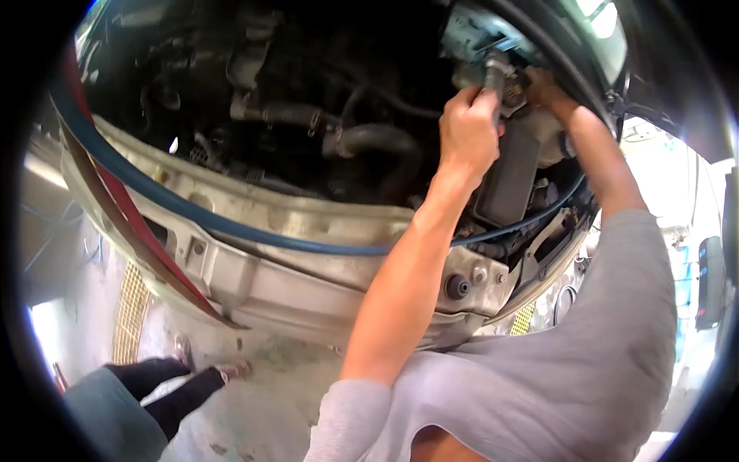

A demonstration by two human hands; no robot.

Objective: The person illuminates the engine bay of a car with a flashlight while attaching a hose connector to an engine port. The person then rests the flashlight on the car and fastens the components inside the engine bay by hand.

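Note:
My left hand [471, 127] is wrapped round a dark, tube-shaped tool [494, 81] that points up into the far right corner of the engine bay. Beyond the tool's end, a pale bluish surface [466, 35] is brightly lit. My right hand [543, 88] reaches in beside it, close to a small metallic part [513, 94]; its fingers are blurred and partly hidden. Below the hands sits a dark rectangular box cover [508, 181], with a pale rounded reservoir [548, 142] to its right.
A blue hose [292, 245] runs across the car's front crossmember [269, 289]. Thick dark hoses [377, 140] cross the shadowed engine bay. Red trim [146, 231] curves down at the left. At lower left another person's legs [185, 393] stand on the concrete floor [269, 393], near a yellow grating [131, 316].

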